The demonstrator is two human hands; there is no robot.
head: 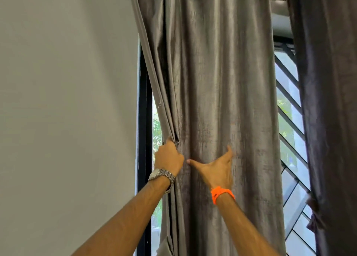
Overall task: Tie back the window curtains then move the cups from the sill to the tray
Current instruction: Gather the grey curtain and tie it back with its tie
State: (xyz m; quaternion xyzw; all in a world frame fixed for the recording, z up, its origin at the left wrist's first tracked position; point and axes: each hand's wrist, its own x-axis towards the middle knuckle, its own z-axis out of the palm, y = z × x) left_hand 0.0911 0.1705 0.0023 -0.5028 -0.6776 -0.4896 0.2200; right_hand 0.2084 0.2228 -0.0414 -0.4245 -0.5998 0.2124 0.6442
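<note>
A grey, shiny curtain [216, 78] hangs in folds in front of the window, filling the middle of the head view. My left hand [168, 157], with a metal watch on the wrist, grips the curtain's left hem and pulls it in towards the middle. My right hand [217, 168], with an orange band on the wrist, lies spread against the front of the fabric, thumb pointing left and fingers open. A second, darker curtain [328, 101] hangs at the right edge, gathered low down. No cups, sill or tray are in view.
A plain pale wall [65, 101] fills the left half. The black window frame [144, 120] stands between the wall and the curtain. Between the two curtains, window glass with diagonal black bars [289, 109] shows greenery outside.
</note>
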